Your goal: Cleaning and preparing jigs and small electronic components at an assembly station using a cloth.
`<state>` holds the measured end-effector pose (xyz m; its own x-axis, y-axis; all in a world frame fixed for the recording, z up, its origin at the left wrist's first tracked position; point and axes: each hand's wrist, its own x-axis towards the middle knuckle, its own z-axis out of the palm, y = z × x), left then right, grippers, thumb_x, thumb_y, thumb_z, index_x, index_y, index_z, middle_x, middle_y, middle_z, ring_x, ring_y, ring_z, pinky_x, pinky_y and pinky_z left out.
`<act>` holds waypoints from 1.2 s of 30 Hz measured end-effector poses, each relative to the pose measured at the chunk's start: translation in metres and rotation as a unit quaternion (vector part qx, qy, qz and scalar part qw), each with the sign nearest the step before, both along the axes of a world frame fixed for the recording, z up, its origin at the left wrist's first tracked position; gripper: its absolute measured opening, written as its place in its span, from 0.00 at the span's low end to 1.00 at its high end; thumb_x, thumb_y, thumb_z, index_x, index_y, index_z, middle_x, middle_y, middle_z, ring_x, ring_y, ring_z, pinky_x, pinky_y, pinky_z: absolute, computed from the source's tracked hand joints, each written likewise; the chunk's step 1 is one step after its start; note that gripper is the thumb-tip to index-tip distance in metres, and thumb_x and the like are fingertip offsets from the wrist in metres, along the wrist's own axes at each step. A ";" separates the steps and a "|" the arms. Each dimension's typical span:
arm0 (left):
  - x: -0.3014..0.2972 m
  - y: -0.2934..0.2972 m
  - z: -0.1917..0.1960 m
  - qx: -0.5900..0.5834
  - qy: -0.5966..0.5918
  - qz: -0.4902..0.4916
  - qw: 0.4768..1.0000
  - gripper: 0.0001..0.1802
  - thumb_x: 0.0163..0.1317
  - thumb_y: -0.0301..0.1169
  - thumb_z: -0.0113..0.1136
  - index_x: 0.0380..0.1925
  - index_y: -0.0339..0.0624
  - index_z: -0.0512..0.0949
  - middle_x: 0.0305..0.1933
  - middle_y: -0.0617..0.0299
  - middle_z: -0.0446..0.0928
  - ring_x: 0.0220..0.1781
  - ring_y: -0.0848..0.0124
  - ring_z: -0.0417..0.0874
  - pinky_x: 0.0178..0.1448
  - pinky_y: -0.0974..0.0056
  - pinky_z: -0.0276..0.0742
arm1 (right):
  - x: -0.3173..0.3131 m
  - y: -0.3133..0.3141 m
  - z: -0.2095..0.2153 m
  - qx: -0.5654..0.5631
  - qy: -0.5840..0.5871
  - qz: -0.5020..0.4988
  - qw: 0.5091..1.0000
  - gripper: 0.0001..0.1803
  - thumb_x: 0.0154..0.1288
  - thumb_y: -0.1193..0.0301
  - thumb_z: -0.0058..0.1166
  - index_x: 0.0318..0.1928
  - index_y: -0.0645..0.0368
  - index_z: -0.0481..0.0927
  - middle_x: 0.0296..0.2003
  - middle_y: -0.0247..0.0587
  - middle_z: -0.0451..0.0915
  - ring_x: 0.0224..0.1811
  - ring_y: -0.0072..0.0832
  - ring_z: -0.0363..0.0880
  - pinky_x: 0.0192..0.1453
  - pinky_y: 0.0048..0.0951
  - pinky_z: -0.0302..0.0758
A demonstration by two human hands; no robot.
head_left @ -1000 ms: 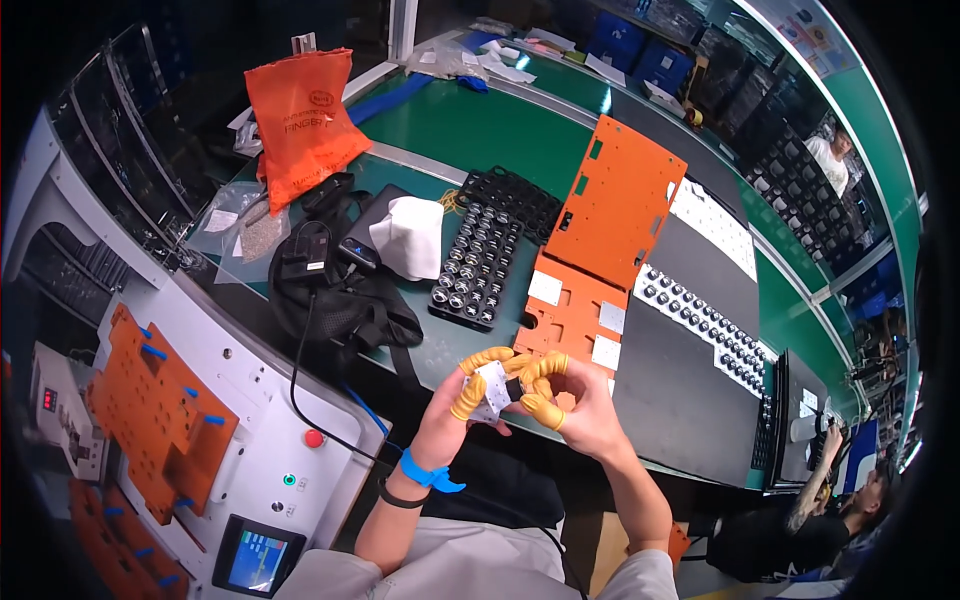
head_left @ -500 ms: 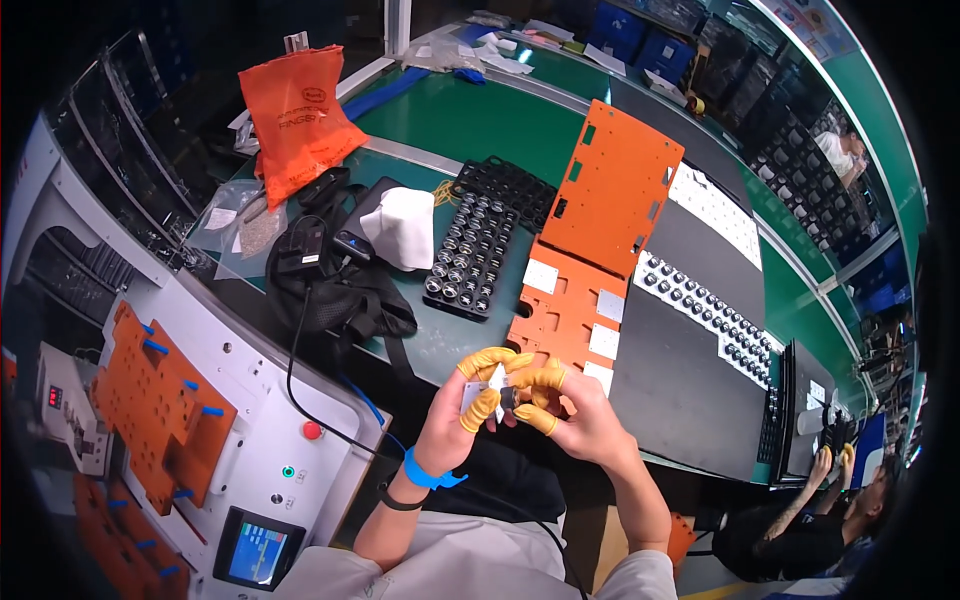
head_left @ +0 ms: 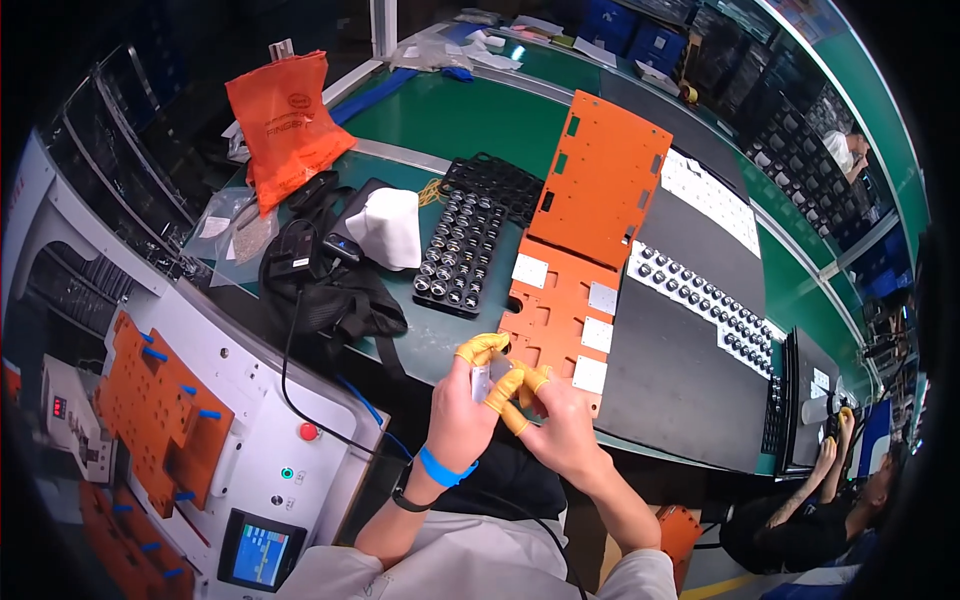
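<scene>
My left hand (head_left: 463, 412), with yellow finger cots on its fingertips, pinches a small pale plate (head_left: 481, 384) in front of the near table edge. Close against it is my right hand (head_left: 562, 425), also in yellow finger cots, its fingers closed by the plate's right side. Whatever those fingers hold is hidden. Just beyond both hands lies an open orange fixture (head_left: 548, 318) with pale square plates (head_left: 597, 334) set in it. Its hinged orange lid (head_left: 605, 170) is tipped back, away from me.
Left of the fixture stands a black tray (head_left: 436, 297) of round dark parts. A white strip (head_left: 690, 300) with similar parts lies on the right-hand black mat (head_left: 655, 390). Further left are a black strap bag (head_left: 330, 300), an orange bag (head_left: 290, 130) and a machine screen (head_left: 258, 552). Another person (head_left: 800, 530) works at right.
The pale plate has turned in my left hand. My right fingers have closed in, and the dark round part seen between my hands is now out of sight. The view has shifted slightly.
</scene>
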<state>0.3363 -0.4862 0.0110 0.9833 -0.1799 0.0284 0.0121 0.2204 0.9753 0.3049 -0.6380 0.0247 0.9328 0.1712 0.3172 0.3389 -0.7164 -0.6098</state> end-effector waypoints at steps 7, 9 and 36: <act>-0.009 -0.018 0.012 0.171 -0.122 0.032 0.977 0.30 0.62 0.30 0.73 0.62 0.35 0.74 0.56 0.55 0.83 0.38 0.77 0.79 0.47 0.69 0.79 | 0.002 0.000 -0.016 0.100 -0.060 -0.136 0.984 0.19 0.51 0.76 0.72 0.46 0.64 0.86 0.24 0.39 0.75 0.21 0.28 0.74 0.25 0.31 0.70; -0.009 -0.020 0.010 0.123 -0.096 0.028 0.987 0.31 0.62 0.30 0.73 0.64 0.36 0.73 0.57 0.57 0.83 0.38 0.79 0.79 0.45 0.71 0.78 | 0.003 -0.004 -0.012 0.163 -0.068 -0.152 0.972 0.18 0.54 0.79 0.71 0.47 0.65 0.86 0.25 0.35 0.74 0.21 0.20 0.68 0.24 0.25 0.66; 0.106 -0.020 0.019 0.552 -0.159 0.047 0.817 0.14 0.63 0.41 0.66 0.37 0.41 0.87 0.36 0.47 0.85 0.41 0.47 0.86 0.46 0.48 0.79 | -0.031 -0.031 -0.035 0.245 -0.031 -0.080 0.966 0.31 0.59 0.80 0.66 0.65 0.60 0.79 0.25 0.29 0.72 0.23 0.18 0.60 0.29 0.21 0.61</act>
